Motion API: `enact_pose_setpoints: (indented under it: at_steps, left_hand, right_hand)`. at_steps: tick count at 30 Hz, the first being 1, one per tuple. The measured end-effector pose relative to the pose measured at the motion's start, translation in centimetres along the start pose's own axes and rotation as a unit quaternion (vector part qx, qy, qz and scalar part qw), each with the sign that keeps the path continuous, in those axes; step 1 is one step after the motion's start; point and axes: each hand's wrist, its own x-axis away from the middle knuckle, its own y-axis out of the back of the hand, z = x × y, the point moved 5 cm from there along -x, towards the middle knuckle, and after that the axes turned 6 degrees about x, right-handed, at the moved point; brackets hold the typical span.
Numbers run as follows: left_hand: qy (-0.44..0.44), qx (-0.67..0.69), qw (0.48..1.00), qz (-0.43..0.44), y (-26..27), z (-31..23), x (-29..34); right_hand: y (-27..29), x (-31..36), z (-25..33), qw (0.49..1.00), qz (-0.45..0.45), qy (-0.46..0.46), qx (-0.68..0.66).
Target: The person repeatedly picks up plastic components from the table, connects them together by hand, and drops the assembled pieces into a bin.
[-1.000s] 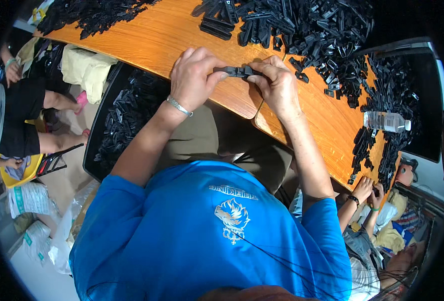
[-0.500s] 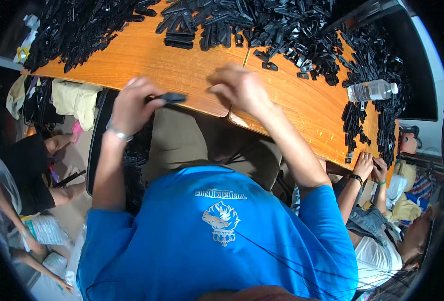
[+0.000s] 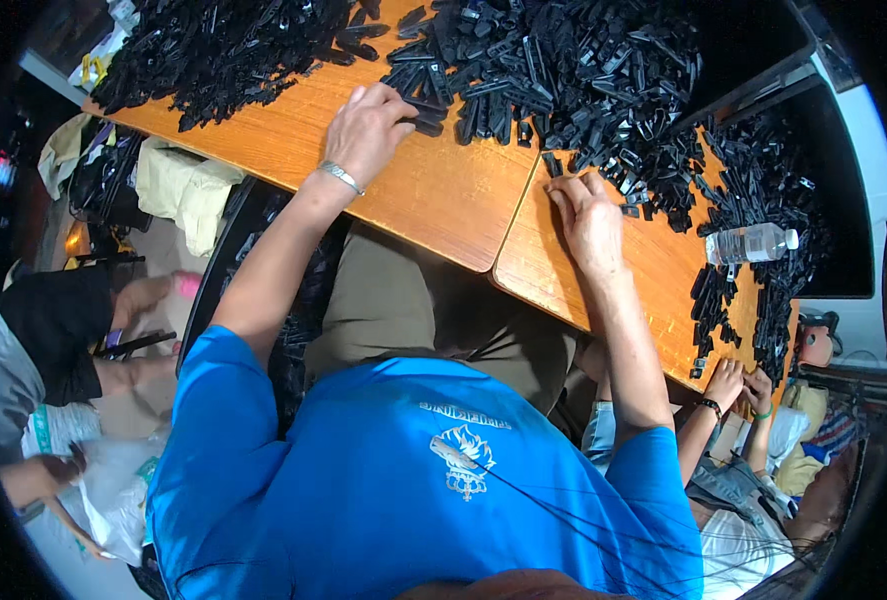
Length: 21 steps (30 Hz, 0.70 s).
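Observation:
My left hand (image 3: 366,132) has reached to the near edge of the middle heap, its fingers and thumb closed around the end of a long black plastic piece (image 3: 425,106). Another long piece (image 3: 426,127) lies right beside it. Further right, my right hand (image 3: 590,218) rests low over the wooden tabletop, fingers bent and pinching at a small black plastic piece (image 3: 552,164); its fingertips partly cover the contact. The middle heap of black plastic pieces (image 3: 533,60) spreads beyond both hands.
Another black heap (image 3: 223,50) covers the far left of the wooden table (image 3: 433,205). At the right are a clear plastic bottle (image 3: 748,243) and more black pieces (image 3: 708,300). A co-worker's hands (image 3: 738,385) work at the right edge. Another person stands at the left.
My left hand has moved away from me and right, from near the table edge to the heap, the black piece with it. My right hand has moved right, onto a small piece. The view has shifted.

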Motion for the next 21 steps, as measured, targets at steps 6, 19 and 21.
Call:
enact_pose_setpoints:
  at_steps: [6,19,21]
  left_hand:
    - [-0.027,0.019,0.999,-0.002,-0.8,-0.7,1.0]
    - [-0.068,0.024,0.994,0.077,0.3,-4.0,4.9]
    - [-0.082,0.041,0.993,0.069,0.4,-4.4,5.8]
  right_hand:
    - [0.3,0.4,2.9,0.991,0.091,-0.006,-0.099]
    - [-1.7,0.3,4.8,0.989,0.117,0.015,-0.085]
    - [-1.9,0.9,5.7,0.989,0.122,0.013,-0.085]
